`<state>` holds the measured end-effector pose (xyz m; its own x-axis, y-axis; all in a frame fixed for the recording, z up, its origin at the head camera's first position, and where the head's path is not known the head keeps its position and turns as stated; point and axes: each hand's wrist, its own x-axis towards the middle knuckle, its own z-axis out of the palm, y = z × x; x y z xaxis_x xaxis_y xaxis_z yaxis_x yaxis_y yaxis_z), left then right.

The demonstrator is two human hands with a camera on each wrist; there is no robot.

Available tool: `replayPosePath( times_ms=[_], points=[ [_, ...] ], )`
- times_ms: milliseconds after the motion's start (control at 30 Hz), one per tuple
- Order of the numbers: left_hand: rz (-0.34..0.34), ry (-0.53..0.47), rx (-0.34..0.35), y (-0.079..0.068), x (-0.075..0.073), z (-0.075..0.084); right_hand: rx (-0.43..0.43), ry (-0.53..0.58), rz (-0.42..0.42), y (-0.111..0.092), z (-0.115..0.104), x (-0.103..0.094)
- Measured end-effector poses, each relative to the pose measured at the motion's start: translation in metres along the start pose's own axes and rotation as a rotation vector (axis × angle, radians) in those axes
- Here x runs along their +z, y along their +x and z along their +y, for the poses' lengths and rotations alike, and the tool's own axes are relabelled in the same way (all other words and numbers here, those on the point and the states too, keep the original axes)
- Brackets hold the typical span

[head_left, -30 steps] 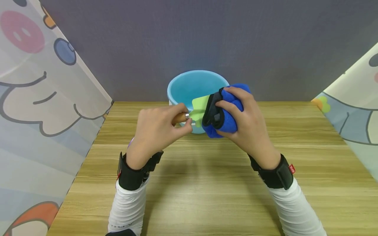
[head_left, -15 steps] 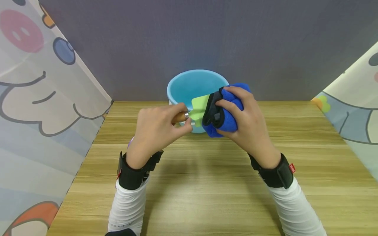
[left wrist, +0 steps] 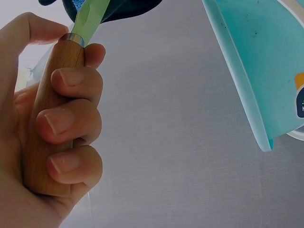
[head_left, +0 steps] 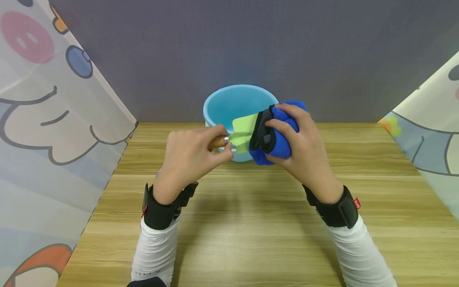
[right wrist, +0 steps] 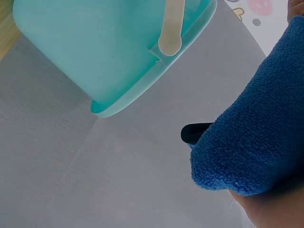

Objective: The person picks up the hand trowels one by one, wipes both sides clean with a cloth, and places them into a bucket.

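Observation:
My left hand (head_left: 195, 149) grips the wooden handle (left wrist: 54, 114) of a spatula, with its fingers curled round it and thumb near the metal collar. The spatula's flat light-green blade (head_left: 244, 129) points right, into a folded blue cloth (head_left: 283, 141) with black edging. My right hand (head_left: 305, 139) holds this cloth bunched around the far end of the blade, which is hidden. Both hands are raised above the table, at the near side of a light-blue bucket (head_left: 238, 104). In the right wrist view the fluffy cloth (right wrist: 251, 123) covers most of the right hand.
The bucket stands on the wooden table (head_left: 222, 239) at its back edge, against a grey wall panel (head_left: 179, 52). Its pale handle (right wrist: 172, 28) shows in the right wrist view. Cartoon-printed panels (head_left: 64, 119) flank the table on the left and right.
My right hand and the cloth have shifted slightly right along the blade, so a little more green shows. The left hand and spatula stay nearly still.

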<state>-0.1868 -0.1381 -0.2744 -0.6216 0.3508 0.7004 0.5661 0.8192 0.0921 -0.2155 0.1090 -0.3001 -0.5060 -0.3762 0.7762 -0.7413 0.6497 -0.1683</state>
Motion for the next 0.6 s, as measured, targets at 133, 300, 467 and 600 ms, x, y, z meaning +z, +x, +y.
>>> replayPosePath(
  times_ms=[133,300,467,600],
  points=[
    [0.002,-0.003,-0.004,-0.0006,-0.0001,0.0,0.016,0.007,0.003,0.0003,0.0006,-0.0008],
    [-0.005,0.002,-0.012,-0.0004,-0.0006,0.0001,0.036,0.017,0.015,0.0011,0.0024,-0.0026],
    [-0.013,0.007,-0.021,-0.0009,-0.0012,0.0006,0.051,0.018,0.012,0.0009,0.0042,-0.0042],
    [-0.019,0.009,-0.024,-0.001,-0.0015,0.0014,0.055,0.008,0.009,0.0004,0.0059,-0.0056]
  ],
)
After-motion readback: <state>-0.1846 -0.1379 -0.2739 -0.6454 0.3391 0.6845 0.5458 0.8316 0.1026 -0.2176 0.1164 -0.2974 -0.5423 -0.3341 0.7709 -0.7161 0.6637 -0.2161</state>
